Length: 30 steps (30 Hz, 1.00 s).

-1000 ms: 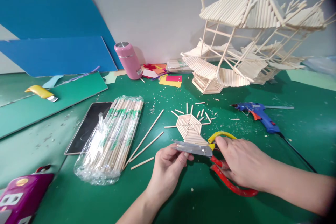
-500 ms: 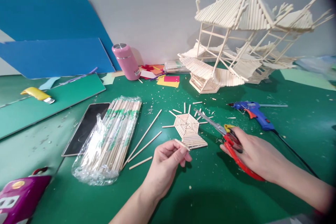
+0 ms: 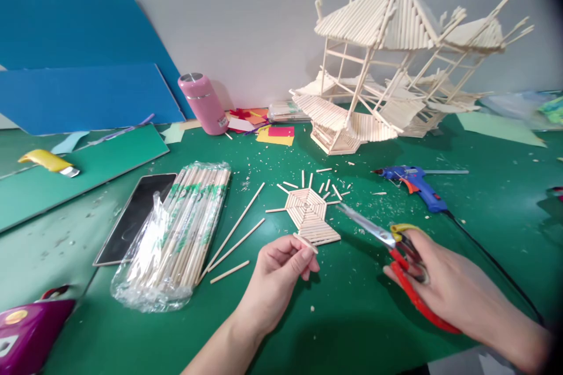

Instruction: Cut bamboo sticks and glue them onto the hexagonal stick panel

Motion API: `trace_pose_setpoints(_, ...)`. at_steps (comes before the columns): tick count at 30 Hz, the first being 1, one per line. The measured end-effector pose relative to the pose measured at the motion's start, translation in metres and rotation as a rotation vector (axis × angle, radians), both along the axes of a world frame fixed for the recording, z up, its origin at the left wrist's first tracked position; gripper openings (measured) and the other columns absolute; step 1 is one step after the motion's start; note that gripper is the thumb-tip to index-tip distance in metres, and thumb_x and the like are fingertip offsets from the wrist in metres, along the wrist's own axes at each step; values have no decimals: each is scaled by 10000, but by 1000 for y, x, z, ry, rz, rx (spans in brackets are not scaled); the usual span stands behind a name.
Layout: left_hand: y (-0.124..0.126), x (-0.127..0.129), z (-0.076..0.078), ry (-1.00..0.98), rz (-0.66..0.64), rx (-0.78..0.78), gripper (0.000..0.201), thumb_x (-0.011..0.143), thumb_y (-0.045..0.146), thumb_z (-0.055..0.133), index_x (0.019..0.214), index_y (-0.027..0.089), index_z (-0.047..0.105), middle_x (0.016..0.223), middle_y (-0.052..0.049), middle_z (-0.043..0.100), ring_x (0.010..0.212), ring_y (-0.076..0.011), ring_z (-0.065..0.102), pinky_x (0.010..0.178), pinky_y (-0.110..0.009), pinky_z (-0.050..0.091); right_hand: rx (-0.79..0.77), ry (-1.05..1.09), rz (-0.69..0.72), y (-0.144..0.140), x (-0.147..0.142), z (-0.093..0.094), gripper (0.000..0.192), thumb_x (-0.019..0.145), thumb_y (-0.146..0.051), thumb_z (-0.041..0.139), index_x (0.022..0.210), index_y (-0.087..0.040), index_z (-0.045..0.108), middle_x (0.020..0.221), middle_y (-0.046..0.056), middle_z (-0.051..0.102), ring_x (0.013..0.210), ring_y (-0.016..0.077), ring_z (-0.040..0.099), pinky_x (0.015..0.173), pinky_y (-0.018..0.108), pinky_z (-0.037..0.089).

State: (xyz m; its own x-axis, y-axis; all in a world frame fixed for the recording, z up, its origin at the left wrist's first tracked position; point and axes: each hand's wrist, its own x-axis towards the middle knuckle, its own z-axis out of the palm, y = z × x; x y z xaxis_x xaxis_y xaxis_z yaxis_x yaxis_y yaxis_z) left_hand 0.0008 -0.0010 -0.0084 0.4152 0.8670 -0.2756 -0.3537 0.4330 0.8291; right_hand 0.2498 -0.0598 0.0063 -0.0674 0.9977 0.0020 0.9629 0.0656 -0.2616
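The left hand (image 3: 275,272) is pinching a short stick (image 3: 305,242) just below the hexagon (image 3: 308,211), nearer it than the right hand (image 3: 444,287) gripping closed scissors (image 3: 387,240)

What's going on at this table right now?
A person is working with thin wooden sticks on a green mat. The left hand pinches a short stick piece just in front of a flat hexagon panel made of glued sticks. The right hand holds red-handled scissors, blades pointing toward the panel. A bag of sticks, loose sticks, a blue glue gun and a large stick pavilion lie around.
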Motion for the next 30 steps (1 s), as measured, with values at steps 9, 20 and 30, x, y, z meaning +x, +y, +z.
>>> trace_pose_setpoints(9, -5, 0, 0, 135, -41, 140, 87, 739, 209, 645, 699, 146, 689, 644, -28, 633, 546, -87, 503, 526, -194, 408, -226, 929, -122, 17, -81, 16, 165, 797, -367, 479, 818, -224, 400, 702, -7, 548, 575, 125, 541, 485, 245, 460)
trace_pose_setpoints(20, -8, 2, 3, 490, 53, 891, 180, 776, 61, 533, 834, 165, 668, 698, -45, 666, 638, -137, 592, 616, -245, 473, -284, 1449, -381, 27, -113, 0, 303, 703, -409, 631, 810, -202, 438, 611, -59, 477, 504, 85, 498, 479, 224, 419)
trace_pose_setpoints(30, -5, -2, 5, 476, -33, 478, 178, 804, 269, 533, 707, 137, 604, 623, -24, 575, 576, -117, 506, 530, -218, 403, -254, 1336, -383, 34, -99, 3, 336, 627, -370, 691, 819, -204, 471, 599, -70, 463, 469, 70, 444, 428, 211, 371)
